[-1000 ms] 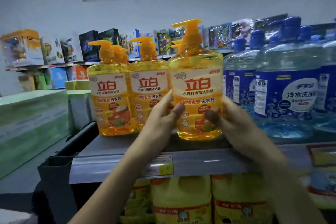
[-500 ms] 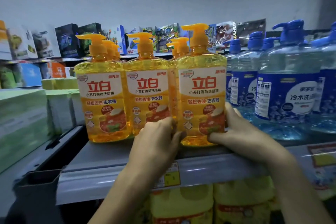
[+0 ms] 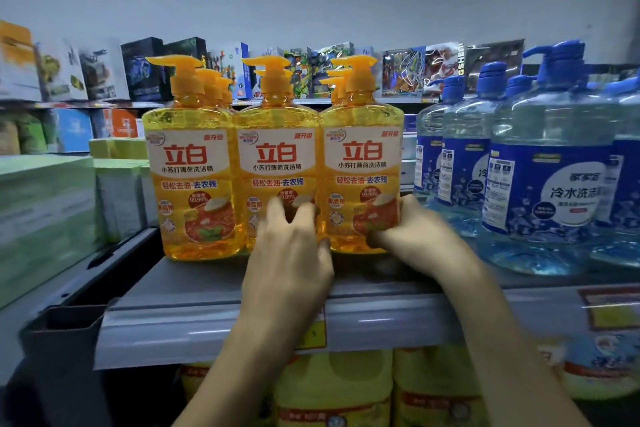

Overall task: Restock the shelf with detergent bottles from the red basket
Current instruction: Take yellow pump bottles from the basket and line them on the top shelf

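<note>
Three front yellow detergent pump bottles stand side by side on the grey shelf (image 3: 194,291), with more lined up behind each. My right hand (image 3: 415,239) grips the lower right corner of the rightmost yellow bottle (image 3: 362,163), which stands upright on the shelf, level with its neighbours. My left hand (image 3: 287,253) is spread with fingers apart over the lower front of the middle yellow bottle (image 3: 277,156), its thumb by the rightmost bottle's left base. The left yellow bottle (image 3: 188,163) is untouched. The red basket is out of view.
Big blue-capped clear detergent bottles (image 3: 547,184) crowd the shelf right of the yellow ones. Green boxes (image 3: 41,211) fill the left side. Yellow jugs (image 3: 332,388) sit on the shelf below. Toy boxes (image 3: 145,69) line a far shelf. A price tag (image 3: 313,334) hangs on the shelf lip.
The rightmost yellow bottle went from held in the air to standing on the shelf, pushed back level with the others. My left hand has slid off it onto the middle bottle.
</note>
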